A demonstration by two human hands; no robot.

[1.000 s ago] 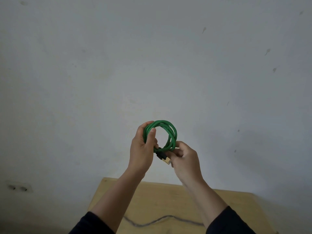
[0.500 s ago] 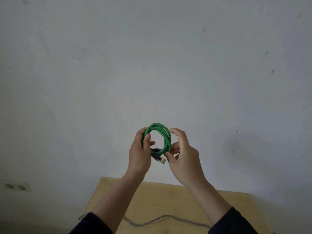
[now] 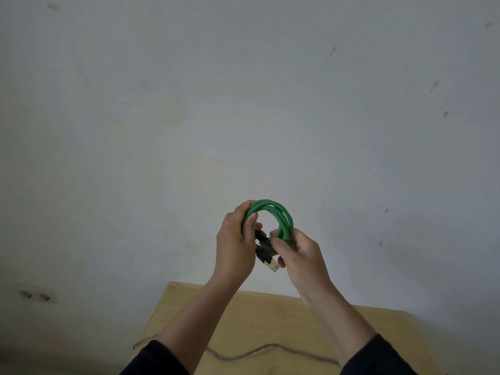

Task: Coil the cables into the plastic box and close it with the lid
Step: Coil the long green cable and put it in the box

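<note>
I hold the green cable [image 3: 281, 217] up in front of me, between my two hands, and it is wound into a small coil of several loops. My left hand [image 3: 234, 247] grips the left side of the coil: the fingers are curled behind the loops and the thumb presses on them from the front. My right hand [image 3: 300, 255] grips the lower right part of the coil, with the thumb and the fingers closed around the strands there. The upper arc of the coil stands free above both hands. Between my hands, at the bottom of the coil, two black plug ends [image 3: 262, 236] are visible, and one gold-coloured connector tip [image 3: 273, 265] points down and to the right, just beside my right fingers.

Below my hands and forearms is a wooden table [image 3: 270, 318]. A thin grey cable [image 3: 259, 349] lies on it in a wavy line, passing under both my forearms. Behind my hands is a pale wall [image 3: 243, 104], and far to the left of my left hand there is a wall socket [image 3: 38, 295].
</note>
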